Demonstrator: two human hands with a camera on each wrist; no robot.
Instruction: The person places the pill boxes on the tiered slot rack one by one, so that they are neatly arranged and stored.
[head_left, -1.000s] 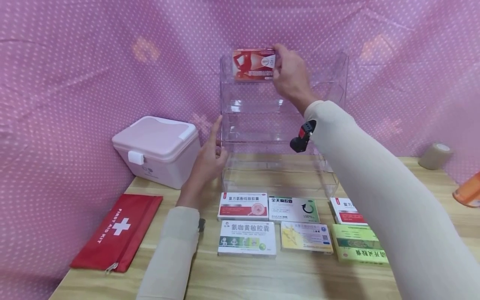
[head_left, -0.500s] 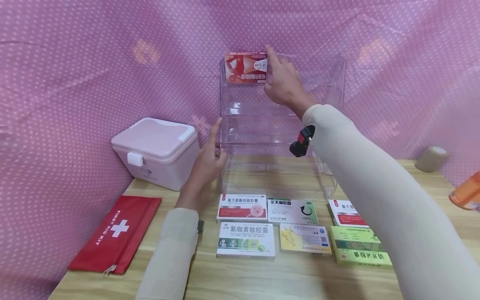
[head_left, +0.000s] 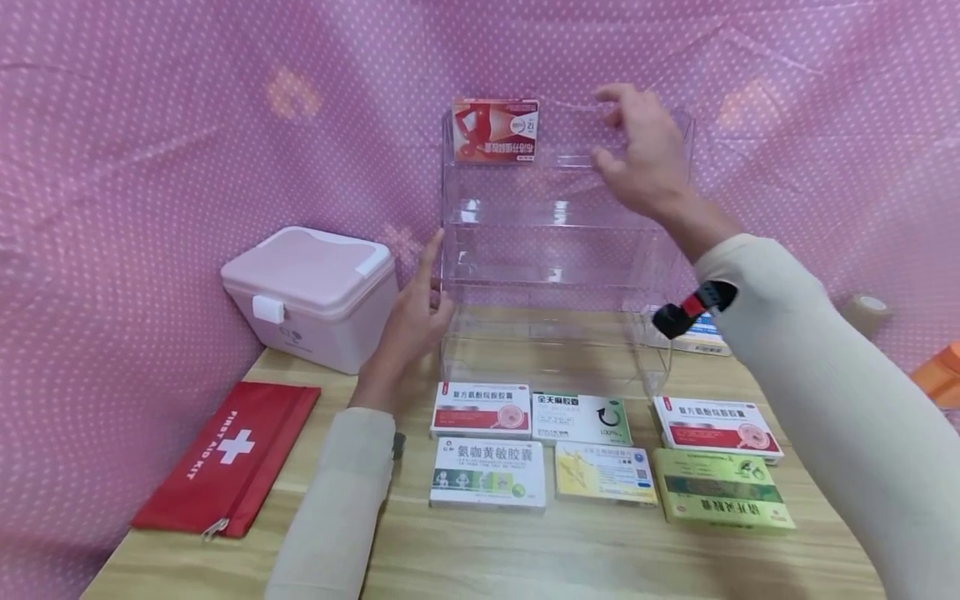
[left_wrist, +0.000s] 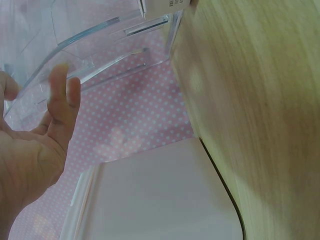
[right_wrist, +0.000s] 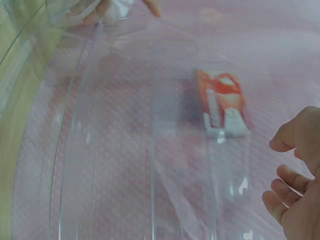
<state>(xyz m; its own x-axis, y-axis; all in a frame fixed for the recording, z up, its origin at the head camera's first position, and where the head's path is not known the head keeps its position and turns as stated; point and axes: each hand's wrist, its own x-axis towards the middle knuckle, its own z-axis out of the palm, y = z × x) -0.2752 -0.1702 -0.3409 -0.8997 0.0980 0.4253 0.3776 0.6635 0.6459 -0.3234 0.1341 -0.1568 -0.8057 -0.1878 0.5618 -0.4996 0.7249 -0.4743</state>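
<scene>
High on the rack (head_left: 517,224), the red box (head_left: 495,131) is seated left of the empty, loosely parted right hand (head_left: 647,157).

A pink cloth (head_left: 150,142) printed with small white dots hangs behind the bench (head_left: 465,554) and along its sides, creased and falling in loose folds. Faint peach patches (head_left: 291,96) show on it at upper left and right. The bench has a pale, yellowish wood grain; soft light leaves a whitish sheen and blurred shadows across its front.
</scene>
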